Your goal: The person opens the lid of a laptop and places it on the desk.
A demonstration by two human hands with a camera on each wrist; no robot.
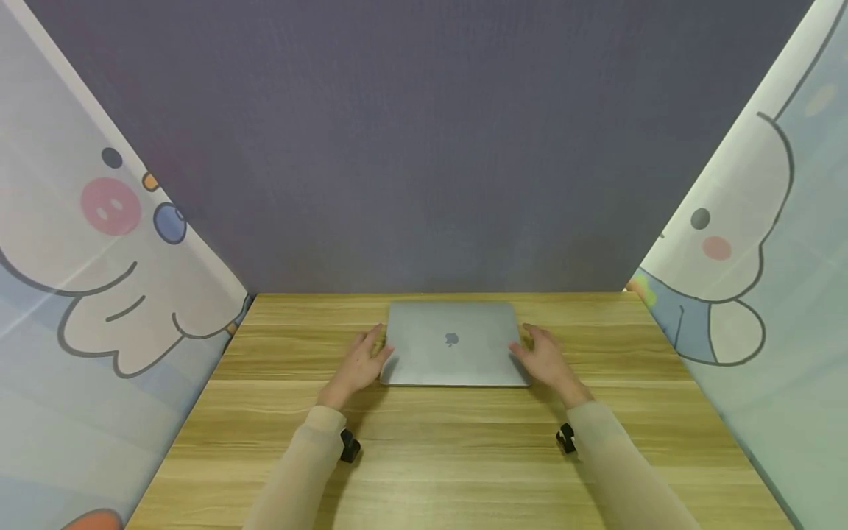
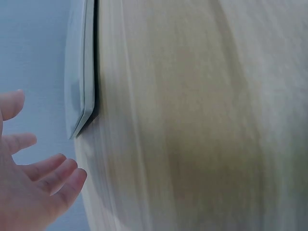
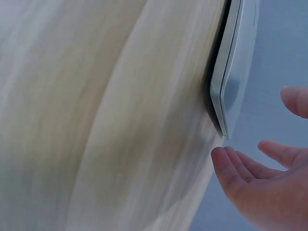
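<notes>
A closed silver laptop [image 1: 453,364] with a dark apple logo on its lid lies flat on the wooden table, towards the back. Beside its left edge is my left hand [image 1: 360,366], thumb near the lid and fingers spread. My right hand [image 1: 542,361] mirrors it at the right edge, its thumb overlapping the lid's border in the head view. In the left wrist view the laptop's corner [image 2: 82,91] stands apart from the loosely bent fingers [image 2: 57,175]. The right wrist view shows the other corner [image 3: 226,82] just beyond the fingertips [image 3: 224,161]. Neither hand holds anything.
The wooden table [image 1: 450,456] ends at a dark grey panel [image 1: 437,147] just behind the laptop. Cartoon-printed curtains [image 1: 132,309] flank both sides. A small black device is strapped under each sleeved wrist.
</notes>
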